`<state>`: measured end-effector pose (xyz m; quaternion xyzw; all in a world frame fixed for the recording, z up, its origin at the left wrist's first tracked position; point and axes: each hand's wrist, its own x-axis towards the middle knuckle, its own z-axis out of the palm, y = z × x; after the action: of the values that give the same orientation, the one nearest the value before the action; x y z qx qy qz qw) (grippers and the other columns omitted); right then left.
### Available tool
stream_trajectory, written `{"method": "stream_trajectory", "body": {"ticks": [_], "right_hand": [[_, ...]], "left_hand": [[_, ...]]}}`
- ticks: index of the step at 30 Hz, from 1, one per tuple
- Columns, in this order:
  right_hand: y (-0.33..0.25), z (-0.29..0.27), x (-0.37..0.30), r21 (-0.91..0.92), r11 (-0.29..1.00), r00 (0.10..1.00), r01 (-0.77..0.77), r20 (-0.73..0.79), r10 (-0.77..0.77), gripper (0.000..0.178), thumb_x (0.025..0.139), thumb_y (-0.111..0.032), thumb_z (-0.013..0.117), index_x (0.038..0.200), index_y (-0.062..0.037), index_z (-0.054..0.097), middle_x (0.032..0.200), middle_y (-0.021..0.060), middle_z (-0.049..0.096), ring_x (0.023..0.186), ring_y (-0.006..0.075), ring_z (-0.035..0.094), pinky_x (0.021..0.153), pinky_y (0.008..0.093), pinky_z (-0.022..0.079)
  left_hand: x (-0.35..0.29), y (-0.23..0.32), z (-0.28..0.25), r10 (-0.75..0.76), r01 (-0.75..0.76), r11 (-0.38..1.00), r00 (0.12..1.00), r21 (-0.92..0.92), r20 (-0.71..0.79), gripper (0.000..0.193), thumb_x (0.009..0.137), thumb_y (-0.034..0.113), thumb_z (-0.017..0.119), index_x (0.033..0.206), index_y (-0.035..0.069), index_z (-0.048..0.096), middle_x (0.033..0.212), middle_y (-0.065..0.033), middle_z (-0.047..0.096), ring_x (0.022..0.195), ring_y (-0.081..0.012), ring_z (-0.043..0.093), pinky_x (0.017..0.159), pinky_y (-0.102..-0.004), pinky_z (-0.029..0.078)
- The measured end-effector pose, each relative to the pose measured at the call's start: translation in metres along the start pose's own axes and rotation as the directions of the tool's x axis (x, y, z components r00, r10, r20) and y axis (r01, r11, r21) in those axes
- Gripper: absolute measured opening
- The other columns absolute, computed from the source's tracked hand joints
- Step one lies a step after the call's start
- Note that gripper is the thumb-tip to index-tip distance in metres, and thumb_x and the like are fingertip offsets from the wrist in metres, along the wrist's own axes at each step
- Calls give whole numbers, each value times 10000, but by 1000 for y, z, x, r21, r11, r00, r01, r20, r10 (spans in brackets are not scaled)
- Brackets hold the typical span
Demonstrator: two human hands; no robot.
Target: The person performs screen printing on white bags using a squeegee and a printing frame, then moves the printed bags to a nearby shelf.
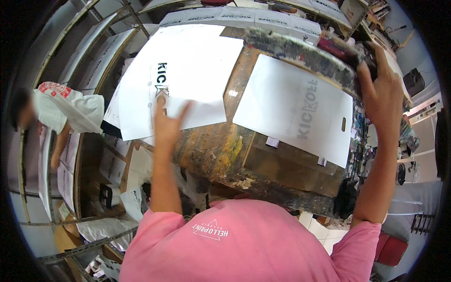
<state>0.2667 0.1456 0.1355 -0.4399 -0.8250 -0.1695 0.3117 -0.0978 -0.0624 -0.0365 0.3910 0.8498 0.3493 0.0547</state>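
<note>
My left hand (169,115) rests its fingertips on a pile of white printed sheets (197,61) at the left of the worktable, its fingers spread. Black lettering shows on the top sheet, partly under my fingers. A white bag (282,89) with a cut-out handle slot lies flat on the board at the right, faint grey lettering on it. At the far right edge, my right hand (381,96) curls round the end of a blurred, long dark-red bar-like thing (336,48). Its kind is unclear, and my fingers partly hide its end.
The worktable (206,150) is stained with paint, and a dark, smeared ledge (300,49) runs along its far side. Small white tabs (272,141) mark the board's near edge. Racks (70,155) with white sheets stand at the left, where another person (70,107) works.
</note>
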Motion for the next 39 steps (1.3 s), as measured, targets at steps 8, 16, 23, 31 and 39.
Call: {"method": "stream_trajectory", "body": {"ticks": [8, 16, 23, 31, 39], "right_hand": [[-24, 24, -116, 166, 986, 750, -27, 655, -90, 336, 869, -269, 702, 1105, -29, 700, 1135, 191, 644, 1070, 381, 581, 915, 460, 446], [-33, 104, -222, 311, 945, 782, -107, 613, -113, 435, 782, -288, 781, 1145, -79, 663, 969, 112, 627, 924, 320, 617, 780, 428, 520], [7, 180, -169, 294, 956, 845, -17, 515, -144, 482, 722, -262, 816, 1128, -90, 623, 966, 88, 577, 902, 305, 589, 748, 423, 519], [109, 340, -31, 123, 987, 929, 107, 341, -143, 333, 886, -404, 677, 1047, -114, 657, 964, 87, 626, 951, 310, 644, 750, 452, 546], [153, 358, 51, 185, 976, 838, 112, 511, -193, 455, 946, -518, 574, 1098, -105, 688, 1026, 168, 711, 969, 367, 675, 832, 495, 526]], "left_hand": [[-109, 96, 77, 191, 632, -287, 774, -720, 604, 1106, 877, 827, 401, 1492, -77, 235, 1430, -282, 434, 1363, -409, 426, 1181, -536, 315], [-121, 23, 131, -85, 818, -7, 573, -575, 815, 1238, 820, 911, 332, 1455, -145, 210, 1333, -324, 478, 1266, -408, 520, 1111, -500, 420], [-130, 6, 135, -133, 809, -32, 579, -587, 805, 1074, 843, 897, 262, 1214, -104, 378, 1187, -323, 554, 1188, -445, 573, 1063, -599, 441], [-137, -15, 140, 24, 755, 2, 655, -655, 755, 908, 863, 849, 320, 1181, 27, 541, 1193, -244, 635, 1195, -413, 597, 1068, -616, 433], [-145, -37, 148, 295, 684, -173, 723, -709, 625, 733, 920, 732, 436, 1324, 149, 619, 1378, -194, 591, 1309, -382, 532, 1116, -632, 359]]}}
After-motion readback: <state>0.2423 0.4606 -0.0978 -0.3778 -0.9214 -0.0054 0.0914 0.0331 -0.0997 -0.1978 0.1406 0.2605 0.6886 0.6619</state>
